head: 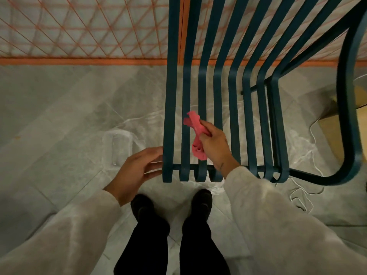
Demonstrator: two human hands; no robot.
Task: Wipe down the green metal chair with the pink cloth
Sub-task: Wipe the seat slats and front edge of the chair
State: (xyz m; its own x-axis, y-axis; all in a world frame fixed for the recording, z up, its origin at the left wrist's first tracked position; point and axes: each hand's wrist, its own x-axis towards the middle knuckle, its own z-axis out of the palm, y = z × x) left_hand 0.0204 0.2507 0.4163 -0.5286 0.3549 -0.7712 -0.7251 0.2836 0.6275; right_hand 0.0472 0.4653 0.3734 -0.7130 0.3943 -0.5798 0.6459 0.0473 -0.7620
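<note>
The green metal chair (234,100) with long flat slats fills the upper right, its seat front edge near my feet. My right hand (215,144) grips the crumpled pink cloth (195,126) above the left seat slats; the cloth's ends hang out above and below my fingers. My left hand (139,168) sits at the seat's left front corner, fingers straight and touching the outermost slat's side.
A clear plastic container (117,147) stands on the grey marble floor just left of the chair. An orange wire-mesh panel (83,30) runs across the back. A cardboard box (333,124) and a white cord (301,193) lie at the right. My dark shoes stand below the seat edge.
</note>
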